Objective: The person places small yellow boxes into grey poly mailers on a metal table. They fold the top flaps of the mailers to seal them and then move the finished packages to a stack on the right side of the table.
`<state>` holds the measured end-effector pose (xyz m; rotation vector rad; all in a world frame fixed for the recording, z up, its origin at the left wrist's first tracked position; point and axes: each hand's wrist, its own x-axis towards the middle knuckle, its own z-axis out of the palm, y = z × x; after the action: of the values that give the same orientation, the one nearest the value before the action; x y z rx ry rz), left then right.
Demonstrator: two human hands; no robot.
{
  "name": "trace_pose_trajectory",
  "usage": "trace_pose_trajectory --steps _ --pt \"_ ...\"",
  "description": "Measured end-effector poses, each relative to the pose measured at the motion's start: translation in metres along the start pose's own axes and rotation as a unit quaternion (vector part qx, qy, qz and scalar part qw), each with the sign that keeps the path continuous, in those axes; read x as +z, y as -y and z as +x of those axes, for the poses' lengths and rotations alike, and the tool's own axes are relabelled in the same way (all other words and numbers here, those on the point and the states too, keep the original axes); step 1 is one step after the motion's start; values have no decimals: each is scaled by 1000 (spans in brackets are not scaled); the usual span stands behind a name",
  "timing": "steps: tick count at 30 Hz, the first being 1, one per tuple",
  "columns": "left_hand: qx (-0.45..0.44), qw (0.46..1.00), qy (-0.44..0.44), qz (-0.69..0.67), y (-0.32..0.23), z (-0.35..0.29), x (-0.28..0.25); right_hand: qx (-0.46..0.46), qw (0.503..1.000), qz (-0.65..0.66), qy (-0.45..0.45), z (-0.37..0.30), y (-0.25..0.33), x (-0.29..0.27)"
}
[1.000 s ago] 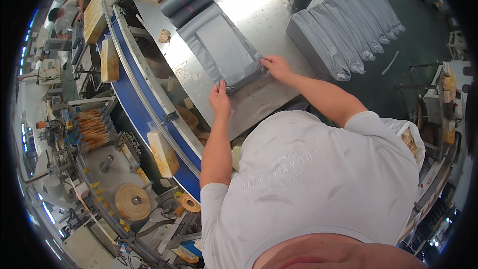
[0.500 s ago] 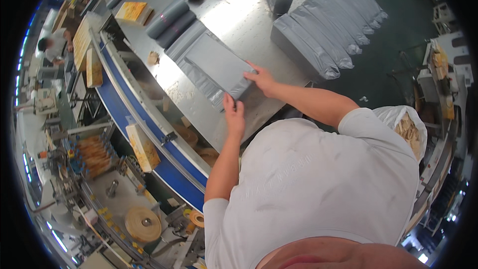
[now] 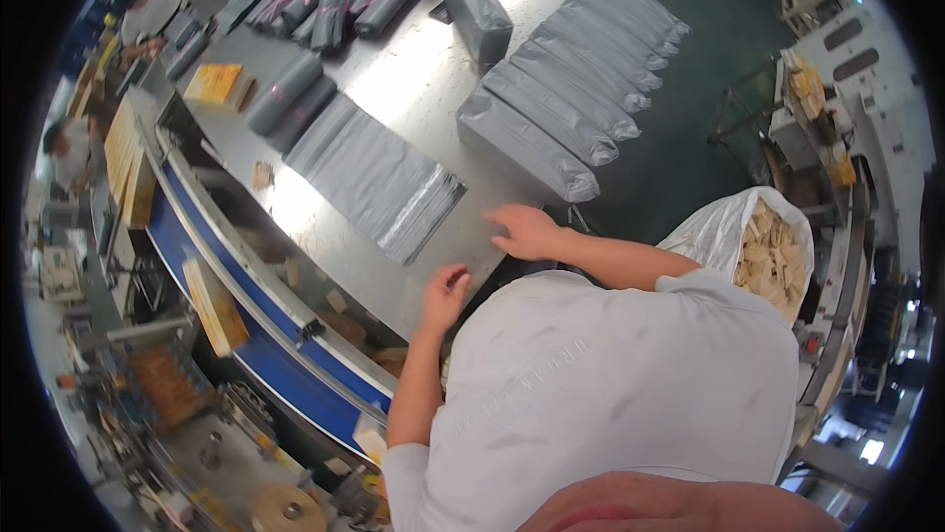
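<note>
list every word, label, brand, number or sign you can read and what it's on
White shirt: faint, partly legible lettering across the front, not copied here.
Yellow-patterned boxes: any print is too small and blurred to read.
Flat gray bags: no readable text.

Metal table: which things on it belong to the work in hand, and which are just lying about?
Likely in the work:
flat grey plastic layers
row of grey packs

Seemingly just lying about:
crumpled brown scrap
yellow-topped block

Silver-grey flat stack point(image 3: 374, 178); pink-banded grey rolls point(image 3: 330, 15); blue conveyor belt point(image 3: 276, 367); whitish shirt point(image 3: 610, 384).
</note>
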<state>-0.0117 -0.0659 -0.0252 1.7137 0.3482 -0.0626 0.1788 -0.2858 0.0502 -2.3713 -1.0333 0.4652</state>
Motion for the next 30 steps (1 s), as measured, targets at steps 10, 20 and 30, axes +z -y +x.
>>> trace_pose_trajectory --steps 10,20,30 --pt "44 849 -466 247 73 -169 -70 133 973 -168 -81 63 -61 76" --pt "-724 551 -415 22 207 -481 -45 41 985 -165 -30 96 -90 81" --pt "-755 577 -287 123 196 -572 58 67 980 -185 31 88 -72 78"
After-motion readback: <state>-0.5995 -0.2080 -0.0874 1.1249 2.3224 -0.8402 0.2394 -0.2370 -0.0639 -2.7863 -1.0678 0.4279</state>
